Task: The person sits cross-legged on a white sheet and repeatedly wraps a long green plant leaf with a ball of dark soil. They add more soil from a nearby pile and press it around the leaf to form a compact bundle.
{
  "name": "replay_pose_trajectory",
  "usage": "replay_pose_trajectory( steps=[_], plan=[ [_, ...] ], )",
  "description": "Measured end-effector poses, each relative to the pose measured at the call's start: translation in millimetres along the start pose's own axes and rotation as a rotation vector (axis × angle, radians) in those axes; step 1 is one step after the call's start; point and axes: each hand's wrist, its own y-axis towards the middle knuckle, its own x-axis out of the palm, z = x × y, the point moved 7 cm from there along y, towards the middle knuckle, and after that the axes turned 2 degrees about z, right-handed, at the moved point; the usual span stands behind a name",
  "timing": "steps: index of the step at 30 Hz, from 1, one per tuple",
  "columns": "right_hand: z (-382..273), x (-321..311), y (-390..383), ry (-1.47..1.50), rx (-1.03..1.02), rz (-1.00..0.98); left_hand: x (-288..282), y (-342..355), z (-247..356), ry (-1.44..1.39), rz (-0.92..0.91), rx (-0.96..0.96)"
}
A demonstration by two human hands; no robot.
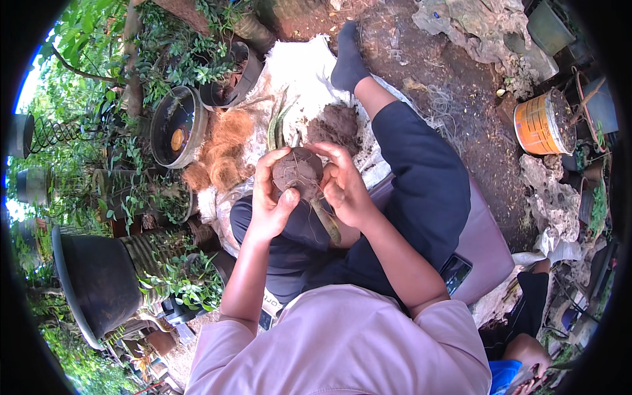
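Between my two hands is a round, dark brown ball of soil (297,172), with thin roots or fibres trailing over its surface. My left hand (268,194) is curled round its left side, the thumb pressed on the front. On the other side my right hand (347,189) cups the ball, its fingers bent over the upper right. Long green plant leaves (276,125) stick out above the ball, and a greenish stalk (326,222) hangs below it. Beyond my hands a heap of dark soil (336,126) lies on a white sack (299,69).
Left of the sack sit several clumps of orange-brown coir fibre (227,141). A black basin (178,128) and a large dark pot (99,286) stand farther left among plants. An orange-and-white bucket (543,123) and rough rocks (553,197) are at right. Another person's hand (526,352) shows at lower right.
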Motion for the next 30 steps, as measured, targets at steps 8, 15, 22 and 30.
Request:
replay_pose_trajectory(
  steps=[8, 15, 22, 30],
  plan=[
    [4, 11, -6, 0.043, 0.079, -0.074, 3, 5, 8, 0.257, -0.07, 0.105],
    [-8, 15, -4, -0.257, -0.027, -0.161, -4, 22, 48, 0.681, -0.374, 0.066],
    [-7, 15, -12, -0.411, -0.044, -0.192, 9, 27, 51, 0.631, -0.495, 0.037],
    [-3, 12, -15, -0.445, -0.143, -0.167, 9, 20, 38, 0.525, -0.41, 0.218]
  ],
)
